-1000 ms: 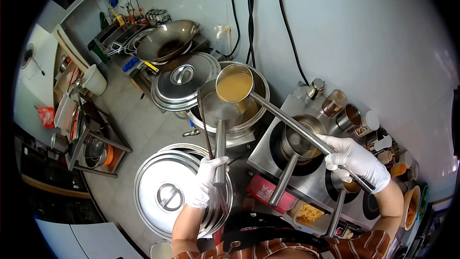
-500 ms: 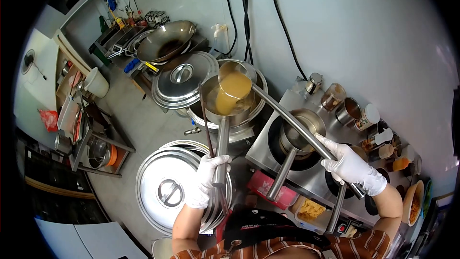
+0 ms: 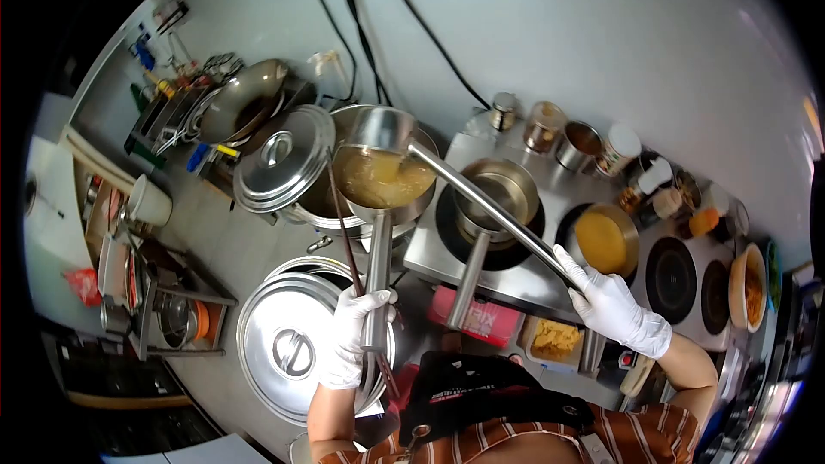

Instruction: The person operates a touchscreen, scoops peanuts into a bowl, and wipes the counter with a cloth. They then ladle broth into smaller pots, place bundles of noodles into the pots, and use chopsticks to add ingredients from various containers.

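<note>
Your ladle handle (image 3: 486, 206) bars the way, slanting right across the middle pot (image 3: 518, 179)! Jars (image 3: 544, 126) wall off the far side. Between that pot's handle (image 3: 469, 282) and your saucepan's handle (image 3: 378, 273) runs a gap; past your right hand (image 3: 612, 309), there's room over two black burners (image 3: 670, 268).

the ladle (image 3: 383, 129), held level and full a second ago and half tipped after that, is now turned over so far that its outer side is shown, with a short stream falling from its lip. the saucepan (image 3: 414, 208) beneath, grey inside at first, is now seen to be filled with pale, bubbly broth (image 3: 374, 185). the right hand (image 3: 612, 311) is drawn back toward the body, the ladle's end now hidden under it, and the mouth of the small pan (image 3: 632, 230) of yellow liquid (image 3: 600, 242), earlier mostly covered, is exposed.
</note>
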Demonstrator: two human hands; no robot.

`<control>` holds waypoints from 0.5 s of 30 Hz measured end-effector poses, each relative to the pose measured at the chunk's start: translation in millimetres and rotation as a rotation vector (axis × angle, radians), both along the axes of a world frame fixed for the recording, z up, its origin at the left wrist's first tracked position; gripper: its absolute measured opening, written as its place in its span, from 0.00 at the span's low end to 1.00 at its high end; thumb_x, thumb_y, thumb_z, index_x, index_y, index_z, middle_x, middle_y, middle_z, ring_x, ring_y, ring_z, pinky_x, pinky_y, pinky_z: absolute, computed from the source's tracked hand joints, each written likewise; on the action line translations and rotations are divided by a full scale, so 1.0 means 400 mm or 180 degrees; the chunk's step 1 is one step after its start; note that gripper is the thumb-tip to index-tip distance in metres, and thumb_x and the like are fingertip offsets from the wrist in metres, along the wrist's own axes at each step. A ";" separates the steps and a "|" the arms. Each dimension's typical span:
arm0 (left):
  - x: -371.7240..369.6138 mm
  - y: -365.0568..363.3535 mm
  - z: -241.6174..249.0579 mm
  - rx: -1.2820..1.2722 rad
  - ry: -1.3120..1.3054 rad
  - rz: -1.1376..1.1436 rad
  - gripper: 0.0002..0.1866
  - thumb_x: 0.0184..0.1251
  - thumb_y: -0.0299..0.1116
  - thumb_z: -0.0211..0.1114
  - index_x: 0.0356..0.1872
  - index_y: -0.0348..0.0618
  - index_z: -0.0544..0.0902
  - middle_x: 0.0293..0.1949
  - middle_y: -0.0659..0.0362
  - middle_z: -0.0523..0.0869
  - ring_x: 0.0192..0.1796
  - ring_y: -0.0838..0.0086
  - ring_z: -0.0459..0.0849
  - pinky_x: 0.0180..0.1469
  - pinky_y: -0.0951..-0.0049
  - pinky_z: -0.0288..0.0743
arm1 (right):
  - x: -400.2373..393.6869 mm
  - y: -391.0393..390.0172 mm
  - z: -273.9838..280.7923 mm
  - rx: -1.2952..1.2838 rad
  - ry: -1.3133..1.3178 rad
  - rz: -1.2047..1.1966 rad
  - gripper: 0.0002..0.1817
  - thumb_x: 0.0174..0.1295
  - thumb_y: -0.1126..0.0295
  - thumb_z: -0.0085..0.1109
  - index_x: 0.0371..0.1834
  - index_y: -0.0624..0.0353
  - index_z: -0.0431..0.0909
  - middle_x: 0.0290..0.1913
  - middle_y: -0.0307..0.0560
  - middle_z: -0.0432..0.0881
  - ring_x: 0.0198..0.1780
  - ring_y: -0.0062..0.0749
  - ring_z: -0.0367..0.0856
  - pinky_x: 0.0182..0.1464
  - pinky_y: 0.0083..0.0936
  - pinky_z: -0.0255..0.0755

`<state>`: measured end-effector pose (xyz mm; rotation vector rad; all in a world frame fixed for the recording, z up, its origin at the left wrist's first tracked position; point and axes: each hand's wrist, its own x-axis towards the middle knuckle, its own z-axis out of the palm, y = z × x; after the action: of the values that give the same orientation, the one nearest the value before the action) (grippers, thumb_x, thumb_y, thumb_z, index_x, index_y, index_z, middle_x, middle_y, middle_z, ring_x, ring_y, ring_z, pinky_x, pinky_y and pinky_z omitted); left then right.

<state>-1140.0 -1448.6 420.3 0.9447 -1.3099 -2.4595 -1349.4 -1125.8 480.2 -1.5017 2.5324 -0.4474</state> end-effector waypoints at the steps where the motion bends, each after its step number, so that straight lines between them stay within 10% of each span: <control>1: -0.003 0.023 0.006 -0.0011 0.0072 -0.0072 0.13 0.57 0.26 0.64 0.42 0.31 0.76 0.30 0.52 0.83 0.24 0.72 0.78 0.29 0.76 0.73 | 0.012 0.040 -0.012 0.0022 0.0357 0.0033 0.43 0.55 0.76 0.55 0.77 0.55 0.49 0.27 0.54 0.75 0.22 0.49 0.76 0.27 0.42 0.73; 15: -0.128 0.549 0.051 -0.0044 0.0371 -0.1393 0.17 0.56 0.27 0.67 0.46 0.31 0.77 0.32 0.51 0.82 0.24 0.71 0.78 0.27 0.76 0.74 | 0.297 0.747 -0.086 -0.0004 0.0808 -0.1389 0.42 0.57 0.73 0.56 0.77 0.57 0.49 0.24 0.44 0.69 0.14 0.29 0.68 0.16 0.25 0.63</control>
<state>-1191.0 -1229.1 440.9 0.5423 -1.6321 -2.7611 -1230.5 -827.2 445.7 -1.0537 3.0693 -0.3270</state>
